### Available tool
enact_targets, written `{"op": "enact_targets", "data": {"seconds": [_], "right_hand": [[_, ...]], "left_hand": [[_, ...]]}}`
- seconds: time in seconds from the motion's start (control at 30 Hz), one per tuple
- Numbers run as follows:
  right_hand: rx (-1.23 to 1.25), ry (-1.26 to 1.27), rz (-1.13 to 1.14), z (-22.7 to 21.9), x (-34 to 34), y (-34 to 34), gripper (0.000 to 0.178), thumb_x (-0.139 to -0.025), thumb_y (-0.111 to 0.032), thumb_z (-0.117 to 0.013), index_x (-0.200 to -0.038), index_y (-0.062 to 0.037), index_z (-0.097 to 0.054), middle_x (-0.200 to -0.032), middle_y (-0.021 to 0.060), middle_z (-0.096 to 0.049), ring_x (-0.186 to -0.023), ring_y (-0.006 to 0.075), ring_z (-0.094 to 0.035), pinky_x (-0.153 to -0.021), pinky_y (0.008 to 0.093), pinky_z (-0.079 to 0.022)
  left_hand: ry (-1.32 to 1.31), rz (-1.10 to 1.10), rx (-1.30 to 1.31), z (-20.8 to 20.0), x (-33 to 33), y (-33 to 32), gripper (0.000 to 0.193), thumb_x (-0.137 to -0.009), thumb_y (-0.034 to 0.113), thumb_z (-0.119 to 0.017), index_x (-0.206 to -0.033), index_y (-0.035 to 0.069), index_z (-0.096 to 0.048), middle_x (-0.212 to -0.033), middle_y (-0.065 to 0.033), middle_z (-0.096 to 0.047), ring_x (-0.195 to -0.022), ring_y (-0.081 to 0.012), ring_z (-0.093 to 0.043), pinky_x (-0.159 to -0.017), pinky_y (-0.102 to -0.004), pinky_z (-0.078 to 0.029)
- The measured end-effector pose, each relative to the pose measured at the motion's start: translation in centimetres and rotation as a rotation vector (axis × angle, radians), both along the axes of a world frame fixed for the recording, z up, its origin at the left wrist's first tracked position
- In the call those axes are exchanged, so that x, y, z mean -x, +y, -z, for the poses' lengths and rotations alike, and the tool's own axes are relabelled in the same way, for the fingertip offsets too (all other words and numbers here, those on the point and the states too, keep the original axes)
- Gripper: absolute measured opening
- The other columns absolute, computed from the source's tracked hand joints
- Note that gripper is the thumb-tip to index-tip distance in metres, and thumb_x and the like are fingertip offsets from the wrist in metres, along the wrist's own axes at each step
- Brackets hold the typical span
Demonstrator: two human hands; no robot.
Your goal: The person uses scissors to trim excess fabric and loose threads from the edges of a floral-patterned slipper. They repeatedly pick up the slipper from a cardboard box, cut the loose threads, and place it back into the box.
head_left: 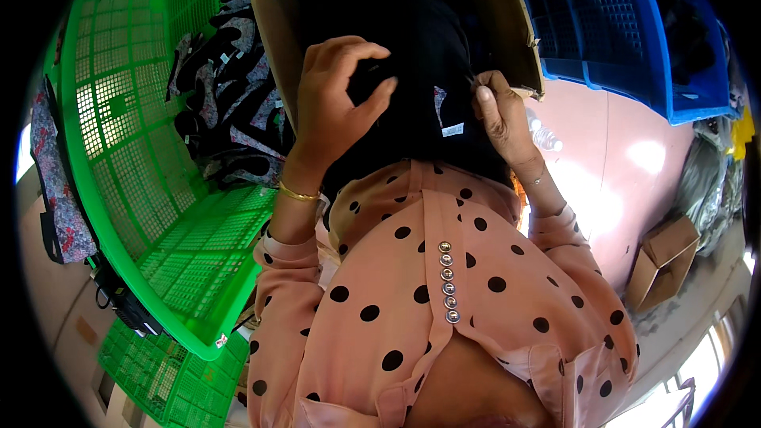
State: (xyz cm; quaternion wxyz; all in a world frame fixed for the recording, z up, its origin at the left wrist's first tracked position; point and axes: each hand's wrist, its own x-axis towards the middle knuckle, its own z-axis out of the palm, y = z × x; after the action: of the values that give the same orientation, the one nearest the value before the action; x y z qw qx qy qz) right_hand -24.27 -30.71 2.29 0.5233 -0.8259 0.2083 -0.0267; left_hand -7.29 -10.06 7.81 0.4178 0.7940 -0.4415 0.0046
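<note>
Polka-dotted in black, a peach shirt [495, 226] fills the foreground, its row of shiny metallic buttons [448, 276] facing the camera, as the wearer bends over dark fabric with two bare hands. Thumb and forefinger of the right hand [501, 111] pinch the edge of a black cloth [408, 123], while the fingers of the left hand [339, 99] curl loosely, thumb and forefinger parted, over the same fabric; whether they touch it, one cannot tell. Spread across the wearer's lap, the black cloth bears a white label [453, 130] and a small floral patch [439, 101], both close to the right hand. A gold bracelet [300, 193] circles the left wrist.

Just beyond the lap stands an open cardboard box [272, 28], its dark contents hard to tell apart from the cloth. To the left, a large green crate [123, 150] holds a heap of black and floral pieces [238, 95]; a strip of floral fabric [70, 182] hangs along its outer side, and a second green crate [162, 372] sits below. To the right, a blue crate [659, 63] rises near the box, with a clear bottle [546, 139] on the pink floor [610, 123]. Farther right, a smaller carton [664, 261] stands beside crumpled grey plastic [699, 174].
</note>
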Motion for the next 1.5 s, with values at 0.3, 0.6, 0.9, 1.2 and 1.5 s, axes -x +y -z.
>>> {"op": "enact_targets", "data": {"seconds": [0.3, 0.6, 0.9, 1.2, 1.5], "right_hand": [[0.573, -0.111, -0.156, -2.2, -1.9, -0.3, 0.040, -0.090, -0.046, -0.062, -0.088, -0.0057, -0.060, -0.062, 0.0119, -0.062, -0.054, 0.0291, -0.063, -0.048, 0.0356, -0.048], [0.701, -0.103, -0.229, -2.9, -3.3, -0.1, 0.041, -0.088, -0.048, -0.063, -0.075, -0.0087, -0.058, -0.052, 0.0088, -0.055, -0.048, 0.0261, -0.060, -0.044, 0.0338, -0.045], [0.704, -0.112, -0.261, -2.5, -4.2, 0.5, 0.039, -0.091, -0.045, -0.061, -0.073, -0.0100, -0.057, -0.053, 0.0082, -0.055, -0.049, 0.0271, -0.060, -0.043, 0.0360, -0.045], [0.004, -0.129, 0.025, -0.8, -6.7, -0.1, 0.052, -0.093, -0.049, -0.060, -0.096, 0.0034, -0.062, -0.063, 0.0115, -0.056, -0.058, 0.0176, -0.055, -0.057, 0.0297, -0.045], [-0.865, 0.083, 0.073, -1.5, -7.3, -1.1, 0.015, -0.087, -0.013, -0.070, -0.087, -0.0139, -0.055, -0.058, -0.0114, -0.036, -0.043, -0.0014, -0.026, -0.042, 0.0188, -0.020]], "left_hand": [[-0.071, -0.067, -0.083, 2.3, 1.1, -3.5, 0.017, -0.074, 0.016, -0.081, -0.085, 0.010, -0.070, -0.084, -0.0016, -0.066, -0.082, -0.0217, -0.055, -0.075, -0.0330, -0.045], [0.286, -0.021, -0.061, 2.7, 0.5, -3.4, 0.009, -0.083, 0.010, -0.073, -0.085, 0.003, -0.068, -0.082, -0.0032, -0.064, -0.084, -0.0183, -0.054, -0.076, -0.0300, -0.045], [0.337, 0.008, -0.006, 3.0, 0.6, -3.5, 0.011, -0.088, 0.011, -0.069, -0.089, 0.001, -0.064, -0.082, -0.0029, -0.062, -0.081, -0.0142, -0.053, -0.075, -0.0276, -0.044], [1.178, -0.212, 0.425, 1.4, 0.3, -1.5, 0.017, -0.102, 0.017, -0.048, -0.109, 0.003, -0.057, -0.115, -0.0094, -0.063, -0.110, -0.0201, -0.062, -0.093, -0.0352, -0.051], [0.825, -0.182, 0.440, 1.4, -1.5, 1.8, 0.030, -0.103, 0.028, -0.047, -0.108, 0.001, -0.060, -0.118, -0.0162, -0.063, -0.110, -0.0236, -0.062, -0.097, -0.0373, -0.050]]}}
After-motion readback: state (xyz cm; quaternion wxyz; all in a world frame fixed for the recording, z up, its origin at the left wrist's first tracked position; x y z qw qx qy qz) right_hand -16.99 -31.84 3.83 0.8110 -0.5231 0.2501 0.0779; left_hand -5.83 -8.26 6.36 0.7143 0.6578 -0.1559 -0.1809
